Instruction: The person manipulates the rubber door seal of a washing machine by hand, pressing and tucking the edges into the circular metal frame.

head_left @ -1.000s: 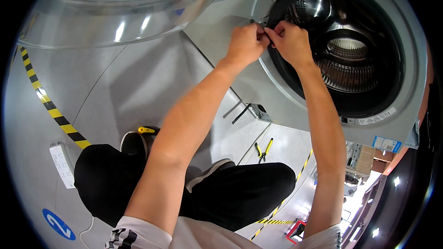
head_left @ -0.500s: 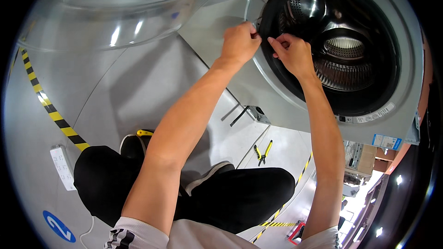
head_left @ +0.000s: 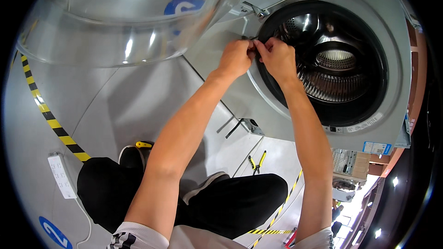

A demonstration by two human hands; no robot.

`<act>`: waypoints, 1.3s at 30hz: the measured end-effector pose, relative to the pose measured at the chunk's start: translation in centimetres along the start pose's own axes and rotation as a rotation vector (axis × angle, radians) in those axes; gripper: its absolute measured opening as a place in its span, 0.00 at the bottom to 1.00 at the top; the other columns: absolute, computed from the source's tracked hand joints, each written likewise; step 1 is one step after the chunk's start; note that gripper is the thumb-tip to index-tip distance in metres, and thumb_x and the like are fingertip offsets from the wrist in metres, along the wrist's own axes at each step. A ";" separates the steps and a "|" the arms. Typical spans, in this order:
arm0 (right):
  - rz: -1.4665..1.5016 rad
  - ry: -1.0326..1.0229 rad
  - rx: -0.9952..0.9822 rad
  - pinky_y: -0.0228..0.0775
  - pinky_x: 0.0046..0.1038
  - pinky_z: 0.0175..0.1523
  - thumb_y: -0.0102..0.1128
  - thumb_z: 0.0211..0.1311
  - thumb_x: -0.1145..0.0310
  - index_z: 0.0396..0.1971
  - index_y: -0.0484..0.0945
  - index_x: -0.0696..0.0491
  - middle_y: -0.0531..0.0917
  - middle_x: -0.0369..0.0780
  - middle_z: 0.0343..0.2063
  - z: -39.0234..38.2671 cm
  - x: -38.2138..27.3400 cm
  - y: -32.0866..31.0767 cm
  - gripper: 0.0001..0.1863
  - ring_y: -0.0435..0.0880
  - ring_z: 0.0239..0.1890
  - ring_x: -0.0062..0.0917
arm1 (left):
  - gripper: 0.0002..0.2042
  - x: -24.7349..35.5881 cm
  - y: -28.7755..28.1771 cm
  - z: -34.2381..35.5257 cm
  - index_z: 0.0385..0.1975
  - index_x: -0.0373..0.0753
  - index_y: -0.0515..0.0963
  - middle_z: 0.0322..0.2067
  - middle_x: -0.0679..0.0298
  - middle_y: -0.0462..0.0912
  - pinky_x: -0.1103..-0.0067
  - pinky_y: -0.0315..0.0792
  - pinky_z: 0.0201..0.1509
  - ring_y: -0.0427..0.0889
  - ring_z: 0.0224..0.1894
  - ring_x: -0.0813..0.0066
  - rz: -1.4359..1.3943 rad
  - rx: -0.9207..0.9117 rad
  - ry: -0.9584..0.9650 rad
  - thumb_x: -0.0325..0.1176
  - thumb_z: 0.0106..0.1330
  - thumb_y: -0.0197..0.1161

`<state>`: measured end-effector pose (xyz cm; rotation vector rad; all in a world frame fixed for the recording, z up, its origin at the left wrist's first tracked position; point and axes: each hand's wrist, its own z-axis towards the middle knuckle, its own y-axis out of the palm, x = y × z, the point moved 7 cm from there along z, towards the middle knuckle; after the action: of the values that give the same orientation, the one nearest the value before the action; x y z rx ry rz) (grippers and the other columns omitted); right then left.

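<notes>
A grey front-loading washing machine stands ahead on the right, its door opened out to the left. The clear bowl-shaped door glass fills the upper left. A black rubber door seal rings the metal drum. At the seal's left edge my left hand is closed in a pinch against the front panel. Right beside it my right hand also pinches, over the seal's rim. The fingertips of both hands nearly meet. Whatever lies between them is too small to make out.
Yellow-handled pliers and a yellow-handled tool lie on the floor near my feet. A small metal bracket sits by the machine's lower corner. To the left are a white power strip and striped floor tape.
My right hand has moved left along the seal and now meets my left hand. The view has shifted, so the machine sits lower and further left in it.
</notes>
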<state>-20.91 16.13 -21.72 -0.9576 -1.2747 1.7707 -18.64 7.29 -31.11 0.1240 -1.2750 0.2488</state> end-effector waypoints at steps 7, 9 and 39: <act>-0.081 -0.042 -0.023 0.74 0.40 0.33 0.61 0.54 0.59 0.19 0.77 0.60 0.79 0.52 0.18 0.1 -1.2 -0.5 0.17 0.80 0.24 0.48 | 0.11 0.0 -0.5 -0.1 0.39 0.32 0.78 0.33 0.56 0.83 0.76 0.75 0.41 0.83 0.34 0.67 -0.145 0.016 -0.030 0.20 0.55 0.60; -0.068 -0.052 -0.025 0.74 0.41 0.33 0.61 0.55 0.60 0.19 0.76 0.61 0.79 0.53 0.18 0.1 -1.5 -0.6 0.17 0.80 0.24 0.49 | 0.11 -0.5 -0.4 -0.2 0.39 0.31 0.78 0.33 0.57 0.84 0.76 0.75 0.41 0.83 0.35 0.69 -0.216 -0.012 -0.047 0.19 0.56 0.60; -0.029 -0.197 -0.134 0.72 0.46 0.34 0.55 0.59 0.68 0.22 0.73 0.62 0.77 0.58 0.20 0.0 -1.1 -0.4 0.12 0.78 0.27 0.55 | 0.08 1.6 -1.3 0.4 0.34 0.29 0.78 0.27 0.51 0.82 0.75 0.75 0.37 0.84 0.32 0.62 0.007 -0.107 0.034 0.27 0.58 0.59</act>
<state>-20.33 15.27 -21.18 -0.8489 -1.5406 1.8109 -18.30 6.14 -29.40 0.0236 -1.2523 0.1868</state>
